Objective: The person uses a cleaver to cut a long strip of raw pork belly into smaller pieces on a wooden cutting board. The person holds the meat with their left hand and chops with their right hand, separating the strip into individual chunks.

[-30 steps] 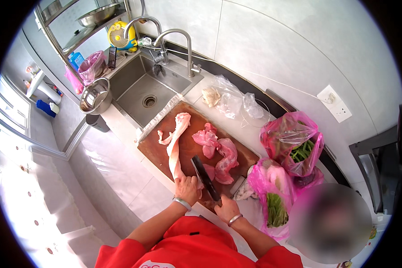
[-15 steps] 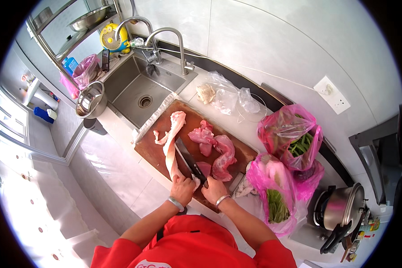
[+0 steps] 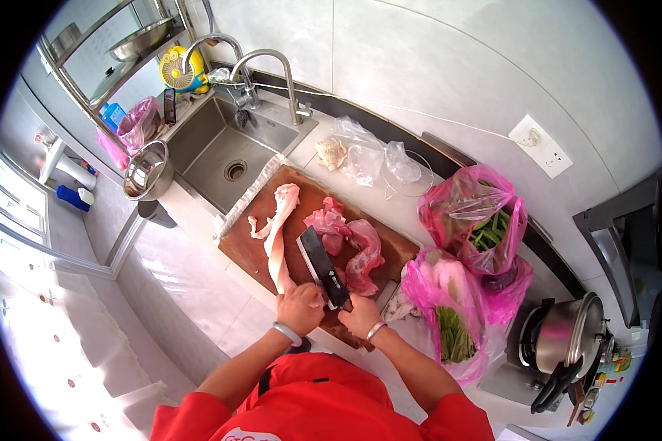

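A brown cutting board [image 3: 246, 253] lies on the counter. Along its left side stretches a long pale strip of meat [image 3: 276, 246], its near end under my left hand [image 3: 300, 310], whose fingers are closed on it. My right hand [image 3: 361, 317] is wrapped around the handle of a cleaver [image 3: 317, 259]. The dark blade points away from me, its broad face showing, a little right of the strip and apart from it. Pink boneless-looking meat [image 3: 326, 223] and a curved pink piece [image 3: 365, 257] lie right of the blade, partly covered by it.
Beyond the board is a steel sink [image 3: 271, 132] with two faucets; a metal bowl [image 3: 148, 170] stands at its left. Clear plastic bags [image 3: 371, 162] lie behind the board. Pink bags of vegetables [image 3: 460, 312] crowd its right, near a pressure cooker [image 3: 566, 334].
The cleaver has come away from the strip toward the right, and its blade has turned to show its broad face. My left hand stays at the strip's near end.
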A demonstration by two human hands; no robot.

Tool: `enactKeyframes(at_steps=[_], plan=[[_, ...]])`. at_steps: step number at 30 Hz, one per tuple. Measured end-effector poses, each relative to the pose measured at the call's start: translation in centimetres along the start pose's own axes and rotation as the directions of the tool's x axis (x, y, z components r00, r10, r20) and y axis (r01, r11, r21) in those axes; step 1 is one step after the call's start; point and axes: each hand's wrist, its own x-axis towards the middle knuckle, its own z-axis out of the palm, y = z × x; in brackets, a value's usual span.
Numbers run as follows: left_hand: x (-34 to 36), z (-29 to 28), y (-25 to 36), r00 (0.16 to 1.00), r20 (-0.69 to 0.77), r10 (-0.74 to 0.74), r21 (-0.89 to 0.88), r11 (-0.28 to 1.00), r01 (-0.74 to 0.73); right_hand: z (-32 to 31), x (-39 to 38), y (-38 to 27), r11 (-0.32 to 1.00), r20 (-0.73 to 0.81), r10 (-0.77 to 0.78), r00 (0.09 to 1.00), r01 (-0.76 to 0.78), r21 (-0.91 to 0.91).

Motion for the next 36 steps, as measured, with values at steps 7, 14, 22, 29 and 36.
enactKeyframes(at_steps=[7, 14, 22, 29, 36], plan=[[0.0, 3.7, -3.3, 0.979, -0.190, -0.078, 0.116, 0.988, 0.101, -0.6, -0.6, -0.2, 0.997, -0.038, -0.005, 0.999, 0.002, -0.082], [-0.5, 4.3, -4.0, 0.956, -0.288, -0.057, 0.027, 0.997, 0.067, -0.9, -2.2, -1.2, 0.988, 0.006, -0.031, 0.999, 0.032, -0.148], [-0.4, 4.0, -4.4, 0.977, -0.213, -0.001, 0.042, 0.999, 0.010, 1.1, -3.6, -0.5, 0.997, -0.008, 0.032, 0.999, -0.032, -0.076], [-0.4, 3.2, -4.3, 0.991, -0.132, 0.027, 0.036, 0.999, -0.022, 1.8, -3.2, -0.7, 0.993, -0.003, 0.040, 0.999, -0.040, -0.108], [0.6, 2.5, -5.8, 0.975, -0.012, -0.222, -0.167, 0.962, 0.217, -0.2, -2.2, -0.8, 0.980, 0.022, 0.061, 0.998, -0.056, -0.190]])
